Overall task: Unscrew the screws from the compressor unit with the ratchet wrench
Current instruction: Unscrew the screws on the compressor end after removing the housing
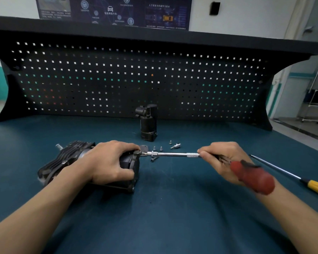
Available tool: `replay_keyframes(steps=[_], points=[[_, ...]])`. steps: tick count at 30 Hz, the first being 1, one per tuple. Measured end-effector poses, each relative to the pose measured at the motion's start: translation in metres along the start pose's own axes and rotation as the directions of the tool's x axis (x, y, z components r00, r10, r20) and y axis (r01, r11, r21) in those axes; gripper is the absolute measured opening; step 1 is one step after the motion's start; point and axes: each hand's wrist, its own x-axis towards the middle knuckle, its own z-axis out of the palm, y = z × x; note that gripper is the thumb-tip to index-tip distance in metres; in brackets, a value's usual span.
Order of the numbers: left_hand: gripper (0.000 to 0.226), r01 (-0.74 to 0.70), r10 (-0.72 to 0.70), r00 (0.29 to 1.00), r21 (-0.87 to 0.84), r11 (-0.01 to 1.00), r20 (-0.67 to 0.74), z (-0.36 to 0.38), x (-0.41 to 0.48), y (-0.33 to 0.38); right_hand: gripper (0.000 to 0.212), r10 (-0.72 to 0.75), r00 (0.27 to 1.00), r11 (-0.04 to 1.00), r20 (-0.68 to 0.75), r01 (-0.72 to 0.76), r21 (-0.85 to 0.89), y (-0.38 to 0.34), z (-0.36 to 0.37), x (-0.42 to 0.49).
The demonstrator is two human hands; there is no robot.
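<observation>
Behind the dark teal worktop (163, 213) rises a black perforated metal pegboard (117, 79) under a black shelf (154, 36), and a dark blue printed poster (114, 11) hangs on the pale wall above.

We have the black, finned metal compressor unit (62, 162) lying on its side left of centre on the worktop. Our left hand (106, 162) grips its right end, with the fingers curled over the top and the thumb against the near face.

Our right hand (226, 162) holds the ratchet wrench (173, 154), a silver-shafted tool with a red handle. The fingers are closed round it just past the knurled collar, and the handle, blurred, lies along the wrist. The shaft runs level between our hands, and its tip meets the end plate of the compressor unit beside our left fingertips.

Three small grey screws (161, 148) stand on the worktop just behind the shaft, and one dark screw (154, 159) lies just in front of it. A small silver socket bit (175, 145) lies near them.

Farther back, close to the pegboard, a black cylindrical part (148, 123) stands upright. At the right edge lies a long screwdriver (316, 188) with a yellow handle, apart from our right hand.
</observation>
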Motion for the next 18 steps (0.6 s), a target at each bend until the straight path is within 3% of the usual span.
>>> replay_keyframes(steps=[3, 6, 8, 11, 15, 18], points=[[0.049, -0.007, 0.007, 1.0, -0.011, 1.0, -0.006, 0.0, 0.0, -0.001, 0.051, 0.242, 0.945, 0.967, 0.219, -0.254, 0.031, 0.007, 0.005, -0.003], [0.04, -0.011, 0.01, 1.0, -0.029, 1.0, -0.007, -0.002, 0.0, -0.002, 0.058, 0.334, 0.909, 0.909, 0.249, -0.381, 0.172, 0.007, 0.01, -0.002], [0.037, -0.01, 0.009, 1.0, -0.042, 0.999, -0.007, -0.002, 0.0, -0.002, 0.065, 0.482, 0.817, 0.755, 0.317, -0.571, 0.324, 0.003, 0.01, 0.001], [0.042, -0.006, 0.006, 1.0, -0.046, 0.999, -0.007, -0.002, -0.001, -0.001, 0.071, 0.626, 0.595, 0.485, 0.504, -0.803, 0.345, -0.006, 0.006, 0.005], [0.042, 0.0, 0.0, 1.0, -0.048, 0.999, -0.001, -0.002, -0.001, -0.001, 0.071, 0.553, 0.331, 0.087, 0.765, -0.935, 0.343, -0.008, 0.0, 0.009], [0.043, 0.005, -0.005, 1.0, -0.044, 0.999, 0.001, -0.002, -0.001, -0.001, 0.054, 0.477, 0.237, -0.088, 0.846, -0.945, 0.315, -0.011, -0.001, 0.011]])
